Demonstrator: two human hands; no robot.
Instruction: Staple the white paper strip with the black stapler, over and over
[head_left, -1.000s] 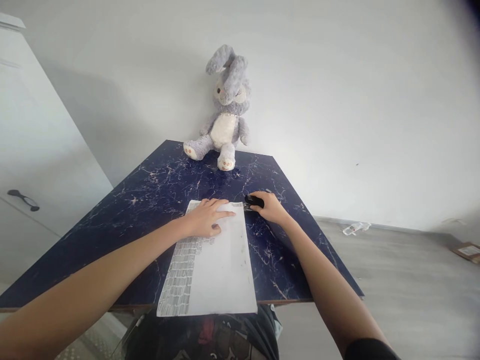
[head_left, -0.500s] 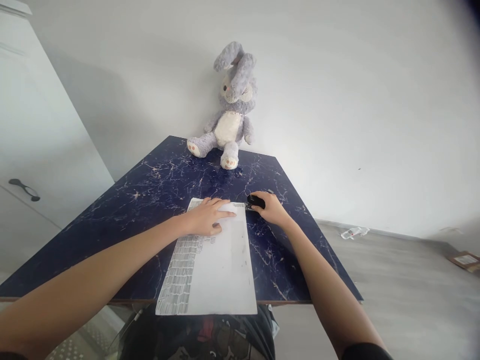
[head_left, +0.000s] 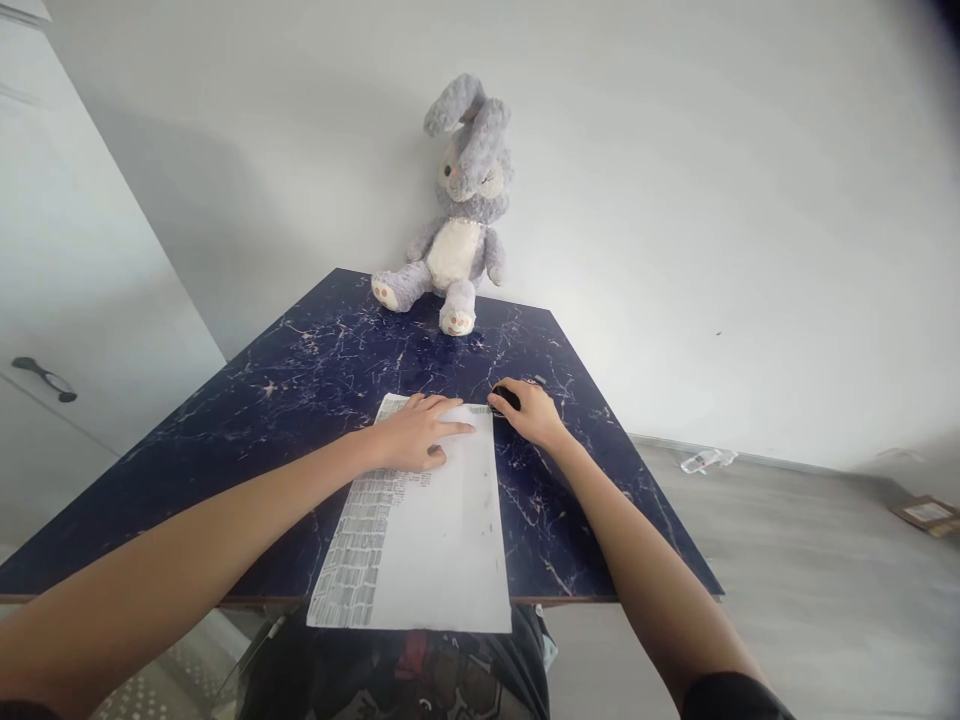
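A printed sheet of paper (head_left: 442, 560) lies on the dark blue marbled table, its lower end sticking out past the front edge. My left hand (head_left: 416, 435) rests on the upper part of the sheet with its fingers spread. At the sheet's upper right corner, a small black stapler (head_left: 506, 397) sits against the paper's edge. My right hand (head_left: 534, 412) is wrapped round the stapler, thumb in front and fingers over the top. Part of the stapler is hidden by the hand.
A grey plush rabbit (head_left: 461, 230) sits at the far end of the table (head_left: 300, 390), against the wall. Just beyond my right hand lies a small object (head_left: 538, 380), too small to name. A white cabinet (head_left: 90, 270) stands at the left. Plastic packaging (head_left: 707, 460) lies on the floor.
My right hand has pressed down on the stapler, whose top now sits lower and closer to the paper's corner. The left hand and the sheet stay in place.
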